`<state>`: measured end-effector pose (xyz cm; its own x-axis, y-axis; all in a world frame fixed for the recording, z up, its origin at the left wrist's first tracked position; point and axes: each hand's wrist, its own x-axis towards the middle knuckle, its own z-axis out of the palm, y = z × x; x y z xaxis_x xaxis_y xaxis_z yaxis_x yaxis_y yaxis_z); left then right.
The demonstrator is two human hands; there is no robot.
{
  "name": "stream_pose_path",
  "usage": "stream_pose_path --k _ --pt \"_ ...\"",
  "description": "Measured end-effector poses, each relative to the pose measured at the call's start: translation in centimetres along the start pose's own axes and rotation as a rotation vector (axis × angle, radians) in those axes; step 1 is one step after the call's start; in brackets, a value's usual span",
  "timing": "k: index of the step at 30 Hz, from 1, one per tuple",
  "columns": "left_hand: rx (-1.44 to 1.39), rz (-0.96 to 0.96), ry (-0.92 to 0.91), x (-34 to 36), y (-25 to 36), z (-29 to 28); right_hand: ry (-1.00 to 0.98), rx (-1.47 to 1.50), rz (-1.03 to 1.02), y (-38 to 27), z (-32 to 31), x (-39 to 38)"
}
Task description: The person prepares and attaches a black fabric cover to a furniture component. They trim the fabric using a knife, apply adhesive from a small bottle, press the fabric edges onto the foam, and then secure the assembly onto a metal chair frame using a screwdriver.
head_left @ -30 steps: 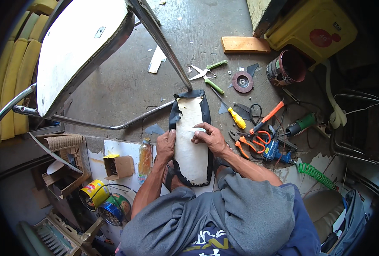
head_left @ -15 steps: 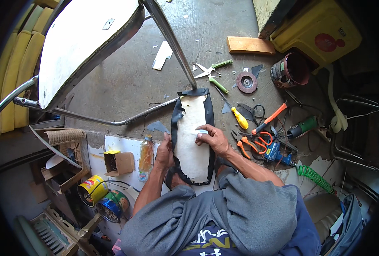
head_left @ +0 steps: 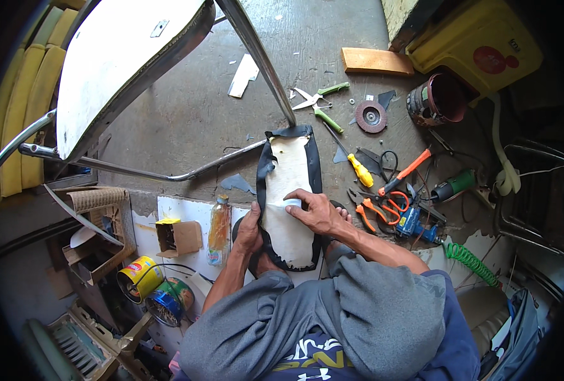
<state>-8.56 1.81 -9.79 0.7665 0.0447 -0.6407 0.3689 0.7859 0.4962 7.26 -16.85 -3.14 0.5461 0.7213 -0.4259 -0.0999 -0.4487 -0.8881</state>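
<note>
Between my feet stands a long panel (head_left: 287, 235), its bare face pale and its edges wrapped in black upholstery material with a ragged border. My left hand (head_left: 250, 230) is closed along the panel's left edge, thumb toward the face. Over the middle of that face my right hand (head_left: 317, 213) pinches a small whitish piece (head_left: 292, 202), whose exact kind I cannot make out. The piece lies against or just above the pale surface; contact is hard to judge. A dark notch shows in the wrapped edge at the upper left.
At right lie a yellow screwdriver (head_left: 360, 174), orange-handled pliers (head_left: 366, 213), a blue air tool (head_left: 410, 223) with a green coiled hose (head_left: 469, 261), and a flap disc (head_left: 371, 117). Green-handled snips (head_left: 320, 101) lie beyond. A chair frame (head_left: 256, 57) rises far left; a bottle (head_left: 219, 230) stands nearby.
My right hand has moved slightly down and left across the panel with the whitish piece. My left hand keeps its hold on the edge. The whole view has shifted a little.
</note>
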Motion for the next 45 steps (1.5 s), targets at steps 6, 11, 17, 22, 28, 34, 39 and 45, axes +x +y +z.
stream_pose_path --k 6,11,17,22,28,34,39,45 --pt "0.117 0.06 0.047 0.2 0.0 -0.1 0.036 0.011 0.0 0.4 0.4 0.1" --pt "0.45 0.165 0.158 0.3 0.1 -0.4 0.049 -0.017 -0.015 0.2 0.5 0.2" --pt "0.539 0.189 0.151 0.1 0.9 0.4 0.098 -0.015 -0.119 1.1 0.9 0.4" --pt "0.625 0.218 0.179 -0.2 1.7 1.7 0.065 -0.034 -0.061 0.0 0.3 0.2" --pt "0.47 0.201 0.214 0.5 1.4 1.8 0.091 0.145 0.01 2.2 0.4 0.5" --pt "0.538 0.219 0.262 1.0 1.6 1.3 0.043 0.561 0.041 4.1 0.1 0.6" --pt "0.488 0.168 0.322 1.1 2.1 2.7 0.032 0.575 0.035 3.9 0.0 0.6" --pt "0.486 0.165 0.29 0.9 2.1 2.3 0.036 0.641 0.05 4.0 0.1 0.7"
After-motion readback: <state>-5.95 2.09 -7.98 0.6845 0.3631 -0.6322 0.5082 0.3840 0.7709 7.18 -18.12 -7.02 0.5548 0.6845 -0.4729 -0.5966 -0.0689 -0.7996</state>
